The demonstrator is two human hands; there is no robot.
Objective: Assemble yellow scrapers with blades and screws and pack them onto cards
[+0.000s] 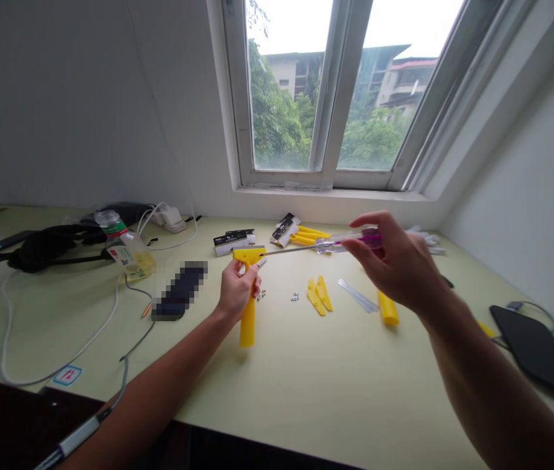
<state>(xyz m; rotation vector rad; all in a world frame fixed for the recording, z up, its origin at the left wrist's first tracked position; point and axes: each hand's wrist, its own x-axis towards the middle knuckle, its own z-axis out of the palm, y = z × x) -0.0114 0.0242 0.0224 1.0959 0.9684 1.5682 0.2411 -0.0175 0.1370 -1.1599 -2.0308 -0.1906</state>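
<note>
with our left hand we grip the yellow t-shaped tool just below its head, fingers closed round the handle and thumb up near the screwdriver's tip. the tool stands roughly upright above the table, left of the loose metal bits and the two flat yellow pieces. our right hand pinches the clear and purple handle of the screwdriver between thumb and forefinger, and its shaft runs almost level to the tool's head. we cannot tell whether the tip is properly seated.

to work well here, we should line the shaft up squarely with whatever the tip bears on, press lightly along it, and turn from the fingertips in short, even twists. a slanted shaft could slip, and our left thumb is close enough to be jabbed, so we would be wise to set it a little lower. bracing the left forearm would steady the head.

our left forearm reaches up and inward from the near side; our right comes in from the far right, wrist bent, the hand held above the table.
</note>
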